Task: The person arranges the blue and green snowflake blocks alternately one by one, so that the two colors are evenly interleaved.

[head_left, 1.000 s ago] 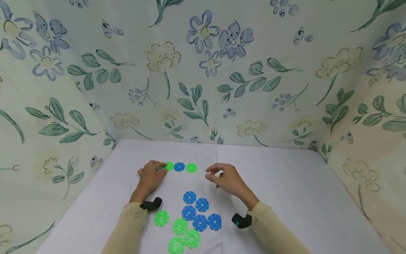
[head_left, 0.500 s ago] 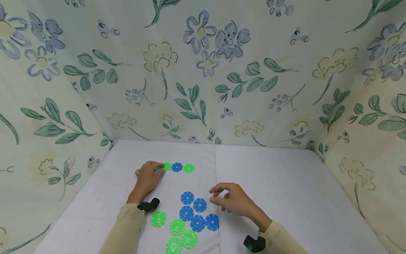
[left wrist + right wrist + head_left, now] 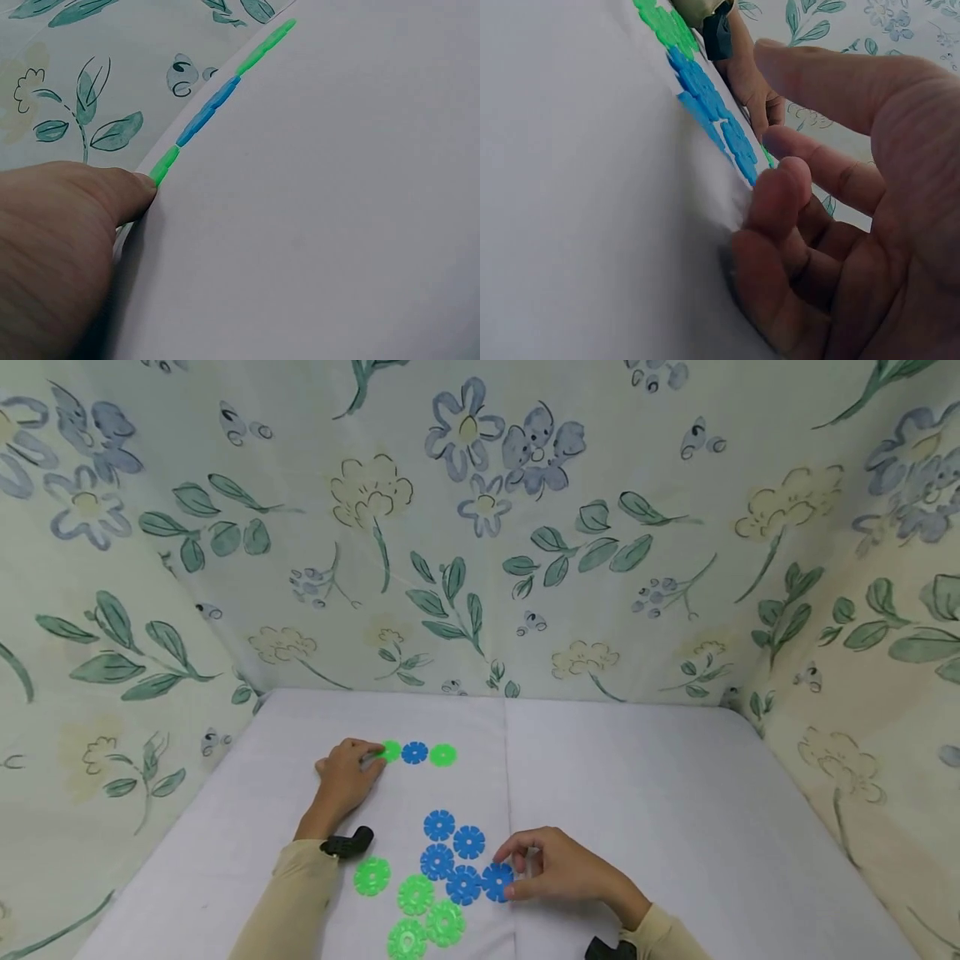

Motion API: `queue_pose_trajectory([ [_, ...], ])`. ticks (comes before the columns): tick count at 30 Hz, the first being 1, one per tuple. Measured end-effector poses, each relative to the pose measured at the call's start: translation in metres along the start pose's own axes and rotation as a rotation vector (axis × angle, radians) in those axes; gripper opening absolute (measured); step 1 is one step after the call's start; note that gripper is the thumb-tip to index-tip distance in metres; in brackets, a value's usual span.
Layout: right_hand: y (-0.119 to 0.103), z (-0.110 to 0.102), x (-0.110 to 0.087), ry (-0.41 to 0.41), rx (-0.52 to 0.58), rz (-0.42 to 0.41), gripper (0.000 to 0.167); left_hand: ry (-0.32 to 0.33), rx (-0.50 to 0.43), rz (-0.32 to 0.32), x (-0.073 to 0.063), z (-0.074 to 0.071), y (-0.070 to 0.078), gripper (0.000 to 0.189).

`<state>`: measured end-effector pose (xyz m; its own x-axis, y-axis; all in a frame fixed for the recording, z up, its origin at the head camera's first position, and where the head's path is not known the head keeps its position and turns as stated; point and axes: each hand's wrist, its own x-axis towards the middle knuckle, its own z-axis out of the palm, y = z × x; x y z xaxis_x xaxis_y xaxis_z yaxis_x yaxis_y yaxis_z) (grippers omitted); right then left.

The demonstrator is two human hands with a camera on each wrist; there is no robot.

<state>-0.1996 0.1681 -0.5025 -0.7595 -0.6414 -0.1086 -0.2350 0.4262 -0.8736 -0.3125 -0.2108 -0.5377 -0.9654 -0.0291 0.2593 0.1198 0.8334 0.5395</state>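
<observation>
In the head view my left hand [image 3: 347, 781] has thumb and index finger at the outer edge of a green slotted building disc [image 3: 392, 751]. This disc ends a row on the table, with a blue disc [image 3: 415, 752] in the middle and another green disc [image 3: 443, 755] to the right. In the left wrist view, my thumb covers part of the near green disc [image 3: 166, 163]. My right hand [image 3: 566, 868] is over the rightmost blue disc [image 3: 496, 882] of the lower group, thumb and index finger apart at its edges. The right wrist view shows its other fingers bent.
Several more blue discs [image 3: 438, 862] lie left of my right hand, some touching or overlapping. Several loose green discs [image 3: 416, 894] lie nearer the front. A white cloth [image 3: 637, 777] with a crease covers the table. Floral fabric [image 3: 450, 527] hangs behind and at both sides.
My right hand has come down and toward the front, from beside the row to the rightmost blue disc. The left hand stays at the green disc. The view shifts slightly.
</observation>
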Motion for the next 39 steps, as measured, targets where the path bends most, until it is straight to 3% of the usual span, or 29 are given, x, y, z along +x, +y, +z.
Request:
queue_pose_trajectory([
  [6, 0.007, 0.005, 0.006, -0.039, -0.002, -0.028, 0.040, 0.014, 0.005, -0.005, -0.002, -0.007, -0.004, 0.029],
  [18, 0.010, 0.008, 0.007, 0.009, -0.119, -0.074, 0.043, 0.021, -0.014, -0.001, -0.004, -0.008, -0.001, 0.029],
  [27, 0.012, 0.013, 0.005, 0.052, -0.185, -0.036, 0.045, 0.007, -0.025, 0.000, -0.005, -0.004, 0.001, 0.029],
  [39, 0.005, 0.013, 0.003, 0.074, -0.258, -0.057, 0.042, 0.022, -0.015, 0.001, -0.002, -0.001, 0.000, 0.029],
])
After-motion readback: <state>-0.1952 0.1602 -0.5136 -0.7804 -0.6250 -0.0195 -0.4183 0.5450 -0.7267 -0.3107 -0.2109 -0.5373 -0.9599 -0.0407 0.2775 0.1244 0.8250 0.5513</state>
